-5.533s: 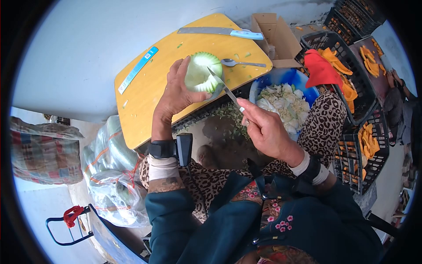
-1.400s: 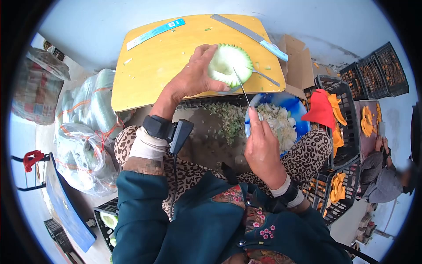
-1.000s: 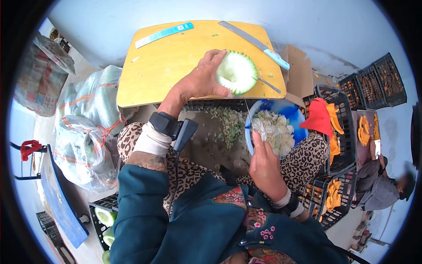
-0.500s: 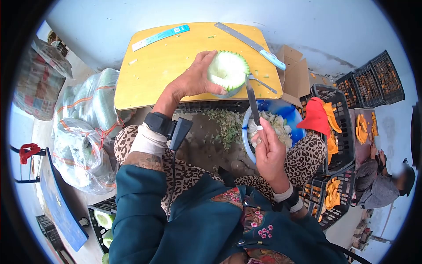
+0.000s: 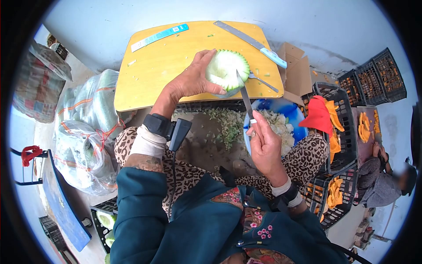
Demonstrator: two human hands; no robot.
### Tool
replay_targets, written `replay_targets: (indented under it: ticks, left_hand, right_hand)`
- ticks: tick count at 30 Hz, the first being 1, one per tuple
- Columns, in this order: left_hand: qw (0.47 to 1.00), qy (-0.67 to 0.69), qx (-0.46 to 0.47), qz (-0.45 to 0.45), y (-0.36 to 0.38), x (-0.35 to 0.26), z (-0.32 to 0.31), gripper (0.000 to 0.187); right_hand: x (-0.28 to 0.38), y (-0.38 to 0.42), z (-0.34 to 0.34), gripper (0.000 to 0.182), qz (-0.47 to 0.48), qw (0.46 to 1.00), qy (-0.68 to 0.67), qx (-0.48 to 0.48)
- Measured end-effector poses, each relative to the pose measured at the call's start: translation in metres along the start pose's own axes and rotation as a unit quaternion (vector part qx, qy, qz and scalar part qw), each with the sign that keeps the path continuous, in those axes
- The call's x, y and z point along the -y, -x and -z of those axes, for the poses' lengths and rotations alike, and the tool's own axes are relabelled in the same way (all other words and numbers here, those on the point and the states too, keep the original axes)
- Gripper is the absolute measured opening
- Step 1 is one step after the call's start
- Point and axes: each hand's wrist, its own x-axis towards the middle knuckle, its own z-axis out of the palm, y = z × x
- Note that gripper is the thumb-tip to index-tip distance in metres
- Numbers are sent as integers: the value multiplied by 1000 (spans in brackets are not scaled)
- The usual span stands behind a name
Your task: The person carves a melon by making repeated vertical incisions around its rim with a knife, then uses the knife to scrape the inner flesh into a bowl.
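Note:
A hollowed pale green melon (image 5: 227,66) with a notched rim stands at the front edge of the yellow table (image 5: 154,83). My left hand (image 5: 195,77) grips its left side, thumb at the front and fingers behind. In my right hand (image 5: 266,143) is a knife (image 5: 247,100), its fingers closed round the handle and the blade tip over the melon's right rim. Close to the melon's right side lies a small metal tool with a thin handle (image 5: 266,83). Below the knife sits a blue and white basin (image 5: 301,132) holding pale scraps (image 5: 281,127).
A blue-handled saw-like blade (image 5: 250,39) and a blue-and-white strip (image 5: 160,37) lie toward the table's back. Bagged melons (image 5: 83,145) stand left. Right are a cardboard box (image 5: 294,72), black crates (image 5: 340,154) with orange pieces, a red cloth (image 5: 317,115), and another person (image 5: 382,185).
The knife has moved left and up, its tip shifting from beside the melon's right edge to over the rim. My left hand keeps its grip on the melon in the same spot.

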Motion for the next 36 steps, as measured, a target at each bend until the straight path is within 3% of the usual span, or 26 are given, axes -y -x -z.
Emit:
replay_targets:
  ticks: [36]
  left_hand:
    - [1000, -15, -2, -5, 1, -3, -1, 121]
  right_hand:
    - [-5, -38, -29, 51, 43, 999, 29, -15]
